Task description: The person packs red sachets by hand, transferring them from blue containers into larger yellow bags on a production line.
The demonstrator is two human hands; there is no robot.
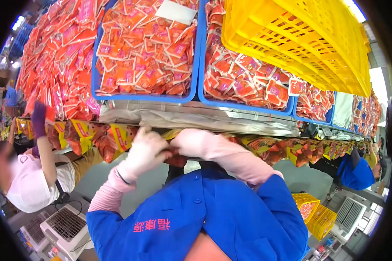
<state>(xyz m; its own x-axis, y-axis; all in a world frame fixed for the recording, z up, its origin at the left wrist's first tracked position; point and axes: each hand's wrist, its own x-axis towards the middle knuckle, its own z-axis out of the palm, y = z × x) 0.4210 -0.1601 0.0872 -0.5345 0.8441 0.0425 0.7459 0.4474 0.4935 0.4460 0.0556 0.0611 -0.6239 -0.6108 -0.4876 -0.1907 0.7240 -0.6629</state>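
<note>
My left hand (144, 150), in a pale glove, is at the row of hanging yellow and red bags, its fingers curled near a bag at the table's front edge. Beside it my right hand (191, 142), also gloved, bends inward at the top of a bag. The fingertips of my right hand are hidden behind the glove. A yellow and red bag (113, 141) hangs just left of my hands, and more bags (265, 148) hang to the right. Behind the hands runs a grey plastic-covered ledge (196, 118).
Blue crates (197, 56) hold small red packets (143, 56). A yellow basket (300, 43) juts in from the upper right. At the left, a co-worker (39, 174) reaches a purple-gloved hand toward loose packets. Another person (356, 170) in blue is at the right.
</note>
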